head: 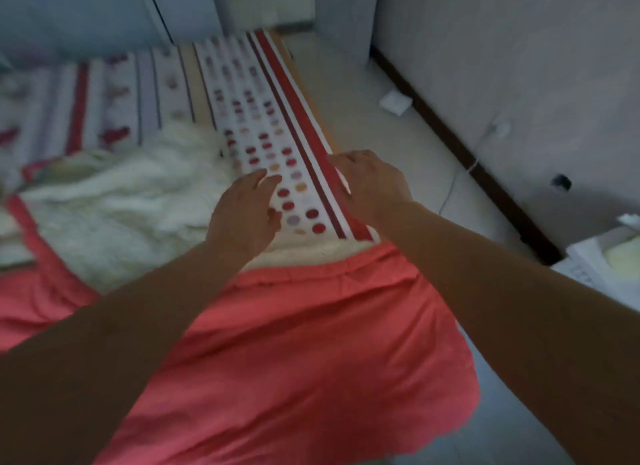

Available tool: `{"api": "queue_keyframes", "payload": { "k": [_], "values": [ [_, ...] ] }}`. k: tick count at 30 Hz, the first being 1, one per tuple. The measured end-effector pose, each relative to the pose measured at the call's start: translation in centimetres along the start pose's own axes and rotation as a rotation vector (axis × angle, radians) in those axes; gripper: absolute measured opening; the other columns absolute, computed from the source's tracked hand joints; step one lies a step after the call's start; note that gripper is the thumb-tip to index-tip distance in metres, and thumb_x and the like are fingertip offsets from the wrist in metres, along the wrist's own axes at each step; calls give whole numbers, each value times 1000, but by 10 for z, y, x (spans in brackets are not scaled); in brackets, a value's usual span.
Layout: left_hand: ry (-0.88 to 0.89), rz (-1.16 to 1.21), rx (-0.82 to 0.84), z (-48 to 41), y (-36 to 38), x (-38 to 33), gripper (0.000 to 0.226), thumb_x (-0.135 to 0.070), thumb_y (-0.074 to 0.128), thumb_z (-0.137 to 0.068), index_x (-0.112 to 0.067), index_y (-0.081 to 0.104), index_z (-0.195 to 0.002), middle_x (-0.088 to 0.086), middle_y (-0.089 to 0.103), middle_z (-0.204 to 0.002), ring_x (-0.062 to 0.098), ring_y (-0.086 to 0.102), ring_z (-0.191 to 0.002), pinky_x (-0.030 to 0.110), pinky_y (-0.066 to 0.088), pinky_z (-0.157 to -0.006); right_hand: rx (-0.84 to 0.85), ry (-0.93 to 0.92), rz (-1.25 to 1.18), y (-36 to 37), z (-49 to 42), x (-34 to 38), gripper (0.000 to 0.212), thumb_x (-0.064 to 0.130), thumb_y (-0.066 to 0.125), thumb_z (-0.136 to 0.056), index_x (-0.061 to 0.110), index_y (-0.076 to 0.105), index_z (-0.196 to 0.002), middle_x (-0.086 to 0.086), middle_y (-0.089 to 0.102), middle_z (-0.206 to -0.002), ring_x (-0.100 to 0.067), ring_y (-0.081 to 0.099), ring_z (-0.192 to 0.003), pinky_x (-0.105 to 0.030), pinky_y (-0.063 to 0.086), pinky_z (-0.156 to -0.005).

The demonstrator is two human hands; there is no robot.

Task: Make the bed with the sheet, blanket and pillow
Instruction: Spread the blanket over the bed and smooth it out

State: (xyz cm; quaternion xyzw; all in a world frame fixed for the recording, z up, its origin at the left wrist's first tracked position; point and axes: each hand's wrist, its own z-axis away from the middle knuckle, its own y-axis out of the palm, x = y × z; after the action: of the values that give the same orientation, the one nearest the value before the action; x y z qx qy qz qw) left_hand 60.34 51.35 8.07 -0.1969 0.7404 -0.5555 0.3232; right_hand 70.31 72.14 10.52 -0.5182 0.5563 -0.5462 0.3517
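Dimly lit and motion-blurred throughout. Left hand [242, 215] out over the dotted part of the sheet [256, 118], fingers straight and loosely spread, holding nothing; touching the cloth or just above it, hard to say. Right hand [370, 184] at the right edge of the bed [284, 47], over the sheet's red stripes, fingers bent downward; gripping the hem or only resting, cannot tell. Coral blanket [311, 343] heaped across the bed's near end and spilling over the right edge, white fleecy underside turned up toward the left. Something colourful at the far left, too smeared to name. Forearms cut off below.
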Motion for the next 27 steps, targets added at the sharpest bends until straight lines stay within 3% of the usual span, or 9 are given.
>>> {"api": "queue_keyframes", "payload": {
  "k": [5, 11, 15, 19, 23, 27],
  "values": [
    [29, -54, -186, -48, -143, -28, 64, -26, 66, -92, -19, 40, -150, 10, 37, -156, 31, 34, -144, 46, 30, -118, -138, -56, 12, -139, -46, 44, 50, 28, 48, -99, 23, 42, -148, -1, 50, -146, -22, 42, -136, -41, 45, -100],
    [124, -56, -416, -78, -345, -78, 64, -22, 65, -93, -19, 39, -151, 9, 36, -157, 31, 34, -143, 43, 31, -117, -423, -104, 23, -327, -71, 94, 54, 31, 51, -100, 24, 39, -152, 1, 47, -149, -21, 41, -138, -44, 45, -105],
    [211, -47, -534, -81, -449, -117, 64, -21, 65, -92, -22, 39, -151, 7, 36, -157, 30, 38, -141, 50, 40, -111, -497, -75, -127, -425, -67, 118, 53, 36, 52, -101, 25, 41, -151, -1, 51, -147, -23, 46, -134, -45, 45, -107],
    [291, 49, -629, -68, -568, -168, 64, -20, 64, -95, -21, 36, -153, 5, 36, -157, 25, 40, -140, 36, 32, -115, -636, -111, -349, -545, -42, 142, 53, 38, 57, -99, 25, 45, -149, 0, 53, -147, -19, 49, -133, -38, 39, -113],
    [373, 193, -751, -46, -649, -208, 60, -27, 66, -95, -23, 43, -149, 2, 48, -149, 18, 47, -133, 34, 36, -113, -790, -131, -467, -631, -10, 159, 51, 34, 64, -96, 20, 52, -144, 0, 61, -137, -14, 57, -124, -32, 43, -108],
    [436, 298, -779, -14, -684, -234, 55, -25, 69, -93, -23, 48, -144, -1, 55, -141, 15, 53, -124, 36, 44, -107, -815, -137, -513, -672, 31, 173, 49, 36, 64, -96, 22, 54, -142, 5, 61, -134, -9, 58, -119, -29, 45, -104]
  ]
}}
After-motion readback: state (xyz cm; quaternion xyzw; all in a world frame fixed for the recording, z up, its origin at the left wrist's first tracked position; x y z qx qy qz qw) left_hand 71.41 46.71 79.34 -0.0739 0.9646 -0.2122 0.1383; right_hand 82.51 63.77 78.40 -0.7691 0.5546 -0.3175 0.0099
